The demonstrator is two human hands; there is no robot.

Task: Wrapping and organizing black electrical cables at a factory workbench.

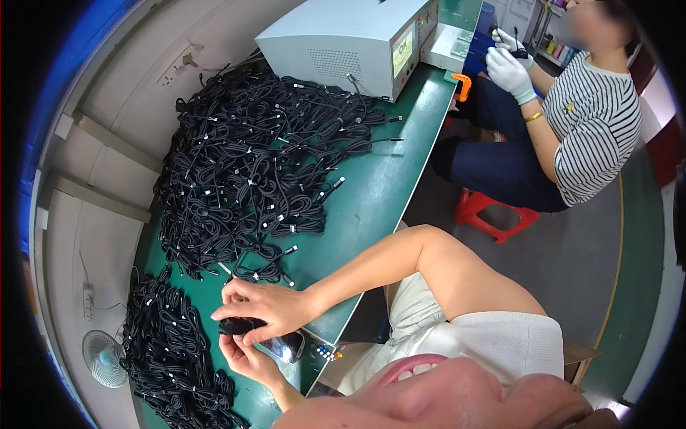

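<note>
Both hands meet over the green bench around a dark coiled bundle, a black cable bundle (240, 326) by its look, mostly covered by my fingers. My right hand (268, 309) grips it from above, fingers curled over its far side. From below, my left hand (246, 357) pinches the same bundle with bent fingers. A glossy dark object (288, 347), its kind unclear, lies on the bench just beside my hands. Beyond my right hand spreads a large heap of tied black cables (243, 164) with silvery plugs. A second cable pile (171, 343) lies close to my left hand.
A grey instrument box (336, 43) with a lit screen stands on the green bench (379, 186). An orange clamp (463, 86) grips its edge. A co-worker (597, 129) in white gloves sits at a red stool (496, 214). By the wall is a small fan (104, 357).
</note>
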